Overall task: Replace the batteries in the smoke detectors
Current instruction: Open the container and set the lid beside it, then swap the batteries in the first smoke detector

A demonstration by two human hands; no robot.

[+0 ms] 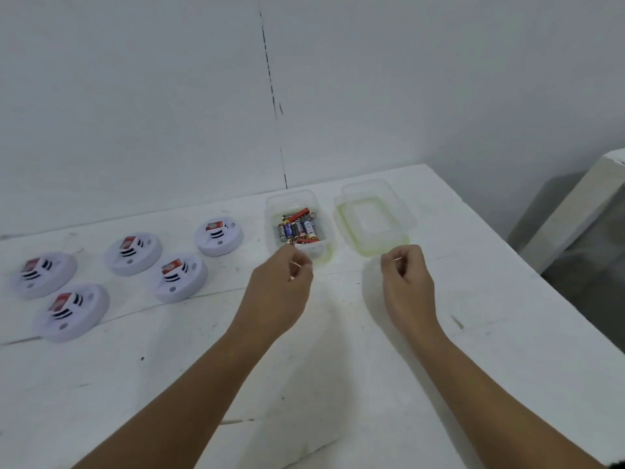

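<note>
Hands: left hand [285,282] and right hand [406,279] hover mid-frame over the white table [338,384], fingers loosely curled; neither visibly grips anything.
Batteries: loose heap [299,226] in an open clear box [270,211] at centre, most with long axes running toward the wall.
Lid: off [373,220], just right of the box.
Smoke detectors: five [181,277] at left, face-down, backs up.
Progress: apparently just starting; no detector looks opened.

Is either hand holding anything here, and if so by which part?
Neither appears to hold anything. The left hand hovers loosely curled at the near edge of the open battery container; the right hand hangs loosely curled near the lid.
</note>
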